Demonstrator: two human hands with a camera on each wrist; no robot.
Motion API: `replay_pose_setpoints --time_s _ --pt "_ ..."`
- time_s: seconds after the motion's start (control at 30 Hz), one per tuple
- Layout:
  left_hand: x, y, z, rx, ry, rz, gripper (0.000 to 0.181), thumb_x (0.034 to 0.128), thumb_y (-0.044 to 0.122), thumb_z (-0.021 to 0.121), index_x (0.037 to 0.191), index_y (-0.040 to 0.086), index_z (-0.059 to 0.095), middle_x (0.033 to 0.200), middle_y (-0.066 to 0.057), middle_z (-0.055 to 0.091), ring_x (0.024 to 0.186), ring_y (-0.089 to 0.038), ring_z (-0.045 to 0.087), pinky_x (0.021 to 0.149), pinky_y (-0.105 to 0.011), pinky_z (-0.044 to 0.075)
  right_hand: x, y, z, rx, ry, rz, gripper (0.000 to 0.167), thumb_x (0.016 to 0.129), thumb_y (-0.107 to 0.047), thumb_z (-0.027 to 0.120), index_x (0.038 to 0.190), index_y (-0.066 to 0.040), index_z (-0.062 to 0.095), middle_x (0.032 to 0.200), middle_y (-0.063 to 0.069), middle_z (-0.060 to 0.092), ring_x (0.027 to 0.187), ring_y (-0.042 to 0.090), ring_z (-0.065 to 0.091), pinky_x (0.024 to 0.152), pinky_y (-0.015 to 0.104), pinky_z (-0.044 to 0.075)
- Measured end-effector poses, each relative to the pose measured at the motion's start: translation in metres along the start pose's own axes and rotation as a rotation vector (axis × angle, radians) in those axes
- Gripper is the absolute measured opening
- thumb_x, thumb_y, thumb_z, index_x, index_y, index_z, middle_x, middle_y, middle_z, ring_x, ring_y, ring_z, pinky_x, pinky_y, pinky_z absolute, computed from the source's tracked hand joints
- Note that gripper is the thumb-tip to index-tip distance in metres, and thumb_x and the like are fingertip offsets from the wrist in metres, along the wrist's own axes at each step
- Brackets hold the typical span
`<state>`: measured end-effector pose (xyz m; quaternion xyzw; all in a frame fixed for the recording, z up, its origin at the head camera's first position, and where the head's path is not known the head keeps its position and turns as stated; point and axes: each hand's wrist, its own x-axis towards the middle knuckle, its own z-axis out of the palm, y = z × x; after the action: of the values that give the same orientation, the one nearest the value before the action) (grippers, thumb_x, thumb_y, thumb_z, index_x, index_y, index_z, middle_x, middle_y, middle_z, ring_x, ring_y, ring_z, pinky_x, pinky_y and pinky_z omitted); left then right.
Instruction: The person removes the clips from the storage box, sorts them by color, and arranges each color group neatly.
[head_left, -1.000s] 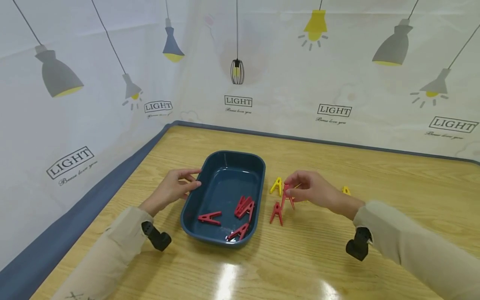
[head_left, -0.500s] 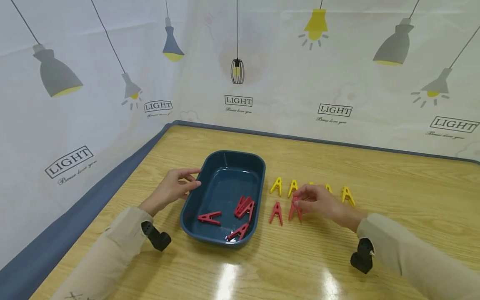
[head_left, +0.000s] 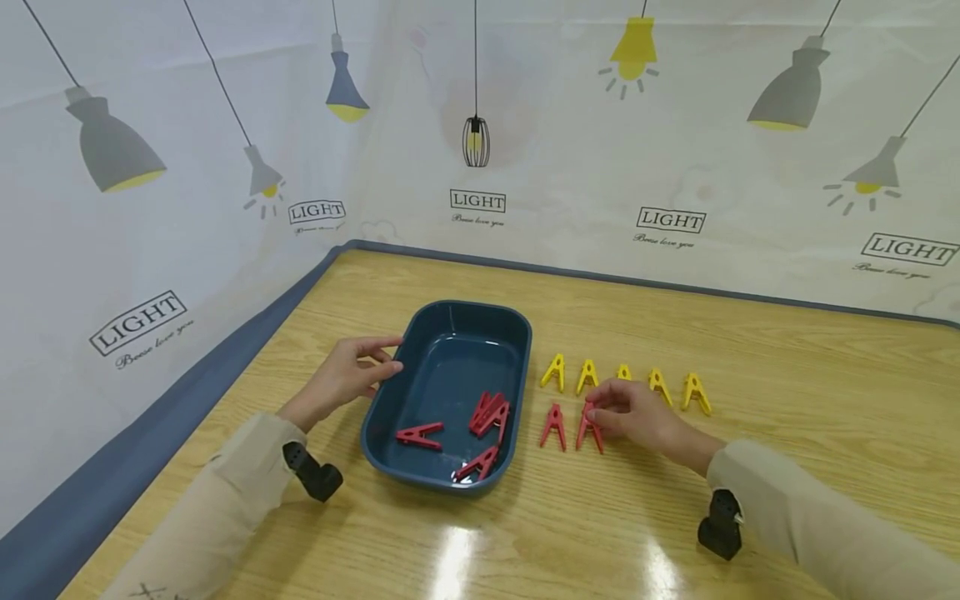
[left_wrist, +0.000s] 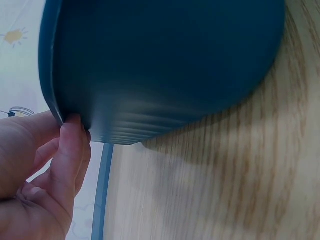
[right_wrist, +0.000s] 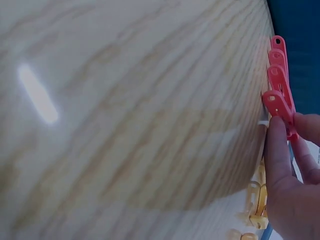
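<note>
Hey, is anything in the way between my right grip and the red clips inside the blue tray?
Yes: between your right grip and the red clips inside come one red clip outside, then the right wall of the blue tray. Your right grip also pinches another red clip.

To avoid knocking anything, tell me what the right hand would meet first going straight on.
The right hand would likely meet the neighbouring red clip, before the blue tray, though depth is unclear.
</note>
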<state>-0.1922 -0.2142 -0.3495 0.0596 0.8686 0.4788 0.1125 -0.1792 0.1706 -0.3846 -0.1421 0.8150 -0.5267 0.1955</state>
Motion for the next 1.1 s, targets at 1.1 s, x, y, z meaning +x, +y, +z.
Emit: replay_pose_setpoints --time_s 1.1 --pt "-0.001 0.003 0.000 0.008 0.009 -0.021 0.046 0.0868 0.018 0.058 0.130 0.007 0.045 0.094 -0.014 0.055 0.080 -0.018 0.061 0.062 -0.032 0.052 -0.003 -0.011 0.010 -0.288 0.115 -0.057 0.016 0.085 -0.007 0.058 0.098 0.003 0.058 0.089 0.008 0.059 0.080 0.020 0.057 0.065 0.029 0.048"
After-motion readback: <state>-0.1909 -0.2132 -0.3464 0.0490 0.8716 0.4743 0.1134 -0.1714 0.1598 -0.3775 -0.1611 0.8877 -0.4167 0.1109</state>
